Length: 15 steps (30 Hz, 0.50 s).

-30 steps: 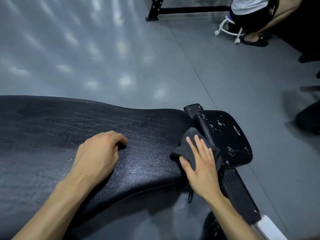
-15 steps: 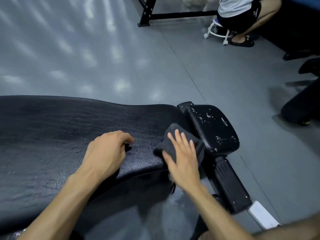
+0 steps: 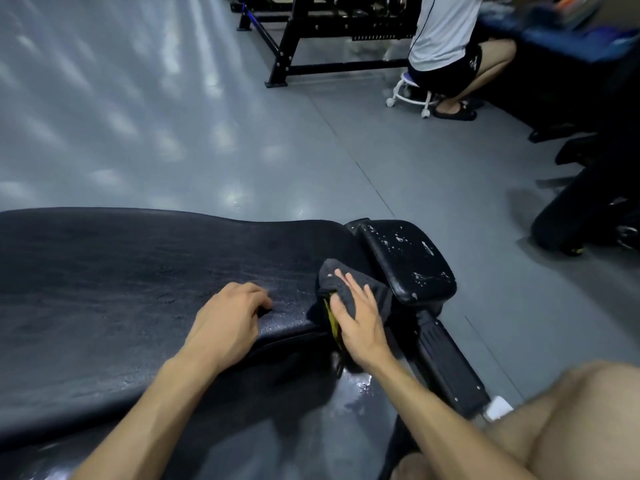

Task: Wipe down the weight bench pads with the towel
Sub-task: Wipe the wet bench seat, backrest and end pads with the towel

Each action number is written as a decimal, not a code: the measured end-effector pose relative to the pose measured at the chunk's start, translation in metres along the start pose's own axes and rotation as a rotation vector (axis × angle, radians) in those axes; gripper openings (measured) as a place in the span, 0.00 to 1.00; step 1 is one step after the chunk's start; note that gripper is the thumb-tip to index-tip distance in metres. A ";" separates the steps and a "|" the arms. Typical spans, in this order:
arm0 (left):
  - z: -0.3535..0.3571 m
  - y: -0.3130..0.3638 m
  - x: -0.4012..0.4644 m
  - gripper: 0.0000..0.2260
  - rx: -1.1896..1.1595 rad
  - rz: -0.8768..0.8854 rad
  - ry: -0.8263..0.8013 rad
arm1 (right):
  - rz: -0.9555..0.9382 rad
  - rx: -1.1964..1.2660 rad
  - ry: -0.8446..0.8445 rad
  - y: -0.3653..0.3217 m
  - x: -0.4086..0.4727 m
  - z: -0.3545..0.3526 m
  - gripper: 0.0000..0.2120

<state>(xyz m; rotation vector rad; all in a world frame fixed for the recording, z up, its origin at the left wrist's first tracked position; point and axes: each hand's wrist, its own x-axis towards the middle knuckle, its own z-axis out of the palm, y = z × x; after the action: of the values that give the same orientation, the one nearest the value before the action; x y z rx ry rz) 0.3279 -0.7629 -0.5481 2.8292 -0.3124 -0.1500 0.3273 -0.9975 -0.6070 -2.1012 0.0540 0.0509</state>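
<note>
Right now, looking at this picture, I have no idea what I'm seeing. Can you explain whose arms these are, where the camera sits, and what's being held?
There is no machine here. The camera is worn on a person's head and looks down at their own two bare hands, so the arms come in from the bottom. In front lies the long black bench pad of a weight bench, with a smaller, scuffed seat pad beside it. The right hand presses a dark towel with straight fingers at the end of the long pad, by the gap between the pads. The left hand rests on the long pad, fingers curled, holding nothing. Behind, someone sits on a small wheeled stool on the grey floor.
</note>
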 end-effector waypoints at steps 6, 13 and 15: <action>0.000 0.002 -0.003 0.19 -0.014 -0.005 0.013 | 0.443 0.988 0.154 -0.050 0.001 -0.066 0.26; -0.003 0.014 -0.008 0.19 -0.046 0.023 -0.025 | 0.121 1.166 0.414 -0.130 0.008 -0.199 0.29; -0.004 0.019 -0.010 0.17 -0.052 0.043 -0.021 | 0.022 1.127 0.438 -0.139 0.002 -0.232 0.29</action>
<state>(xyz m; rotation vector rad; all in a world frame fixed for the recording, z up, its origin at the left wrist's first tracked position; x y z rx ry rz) 0.3149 -0.7776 -0.5380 2.7689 -0.3688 -0.1760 0.3408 -1.1272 -0.3700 -0.9532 0.2952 -0.3522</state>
